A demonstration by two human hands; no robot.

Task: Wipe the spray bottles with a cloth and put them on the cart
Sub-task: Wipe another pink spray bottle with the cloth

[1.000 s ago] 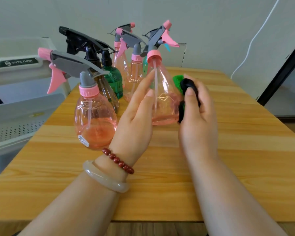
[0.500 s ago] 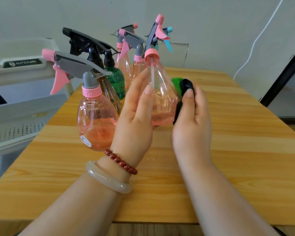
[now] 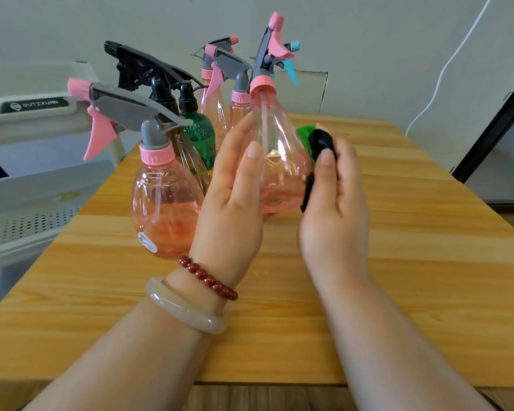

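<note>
Mid-wipe on a single bottle, by the look of it. Gripped round the belly by the left hand [image 3: 235,203]: a clear pink plastic spray bottle with grey-and-pink trigger [image 3: 279,161], slightly tilted, seemingly lifted just off the pale wooden table [image 3: 398,262]. Pressed against its right side: a black cloth with a green edge [image 3: 321,143], pinched in the right hand [image 3: 333,209], thumb on top.

Seen on the white perforated cart [image 3: 36,203] at the left, only partly in view: no bottle.

Waiting at the table's far left:
- near pink bottle [image 3: 163,209]
- clear black-triggered bottle [image 3: 187,161]
- green bottle [image 3: 201,134]
- two pink bottles at the back [image 3: 217,105]
- blue-triggered bottle [image 3: 291,63], mostly hidden

Judged barely begun, with most wiping and all carting left.
</note>
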